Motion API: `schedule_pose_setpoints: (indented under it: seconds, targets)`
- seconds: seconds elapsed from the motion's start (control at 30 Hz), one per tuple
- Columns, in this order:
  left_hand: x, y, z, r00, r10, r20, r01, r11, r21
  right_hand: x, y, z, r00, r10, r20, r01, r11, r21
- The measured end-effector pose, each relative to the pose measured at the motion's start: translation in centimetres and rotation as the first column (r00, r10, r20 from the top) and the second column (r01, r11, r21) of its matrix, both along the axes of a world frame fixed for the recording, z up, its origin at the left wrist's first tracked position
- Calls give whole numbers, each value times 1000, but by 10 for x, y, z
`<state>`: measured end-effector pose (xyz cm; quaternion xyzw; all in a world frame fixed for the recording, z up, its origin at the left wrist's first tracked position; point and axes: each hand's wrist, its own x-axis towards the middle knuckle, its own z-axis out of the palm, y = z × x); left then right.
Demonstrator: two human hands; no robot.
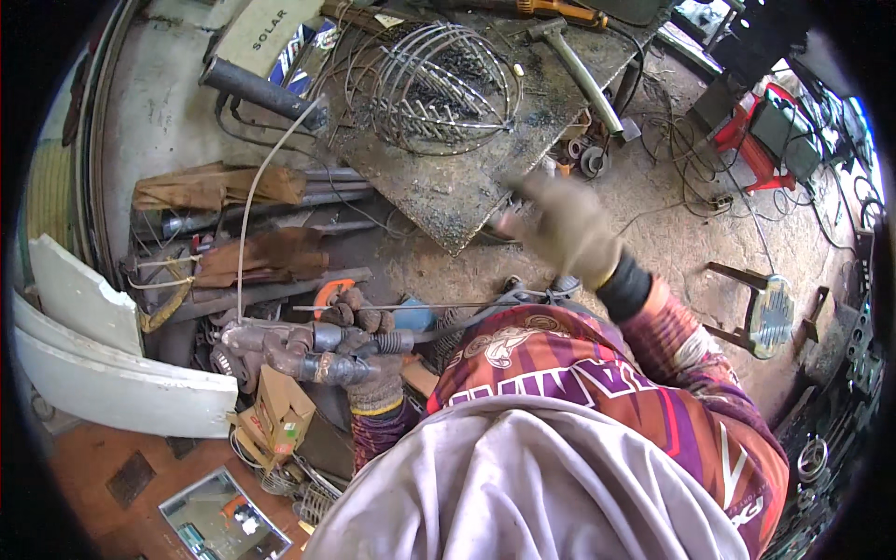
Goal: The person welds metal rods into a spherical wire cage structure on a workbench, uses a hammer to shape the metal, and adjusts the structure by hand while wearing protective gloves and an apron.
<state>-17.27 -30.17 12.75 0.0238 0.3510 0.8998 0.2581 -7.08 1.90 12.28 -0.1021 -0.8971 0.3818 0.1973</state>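
Note:
My left hand, in a worn knit glove, is closed around a rusty-looking assembly of pipe fittings with a ribbed end, low on the left. Brown gloved fingertips show past its far side. To the right of my middle, my gloved right hand is smeared by motion near the table's close corner, so its fingers cannot be made out. The metal-topped table carries a round cage of welded steel rods. A hammer lies on its right side.
Pipes and brown cloth lie left of the table. White curved panels and a cardboard box are nearer on the left. At right stand a red frame, loose cables and a small stool.

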Motion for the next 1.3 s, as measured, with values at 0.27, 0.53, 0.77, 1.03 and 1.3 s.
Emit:
schedule_pose_setpoints:
  seconds: [0.27,0.53,0.77,1.03,1.3]
  targets:
    - [-28,29,-10,961,-196,-194,218,971,100,12,-68,13,878,408,249,-310,883,-353]
    - [-25,31,-16,950,-230,-213,224,973,-49,58,-45,13,926,-13,378,216,839,-499]
    - [7,16,-33,981,169,98,-174,984,40,78,43,-7,885,-286,368,463,627,-627]
    - [50,62,-24,953,145,-268,-162,986,-45,52,201,-19,970,-181,161,211,957,-199]
    - [138,92,-5,917,330,-226,-355,931,-81,10,311,-14,955,25,296,-46,997,63]
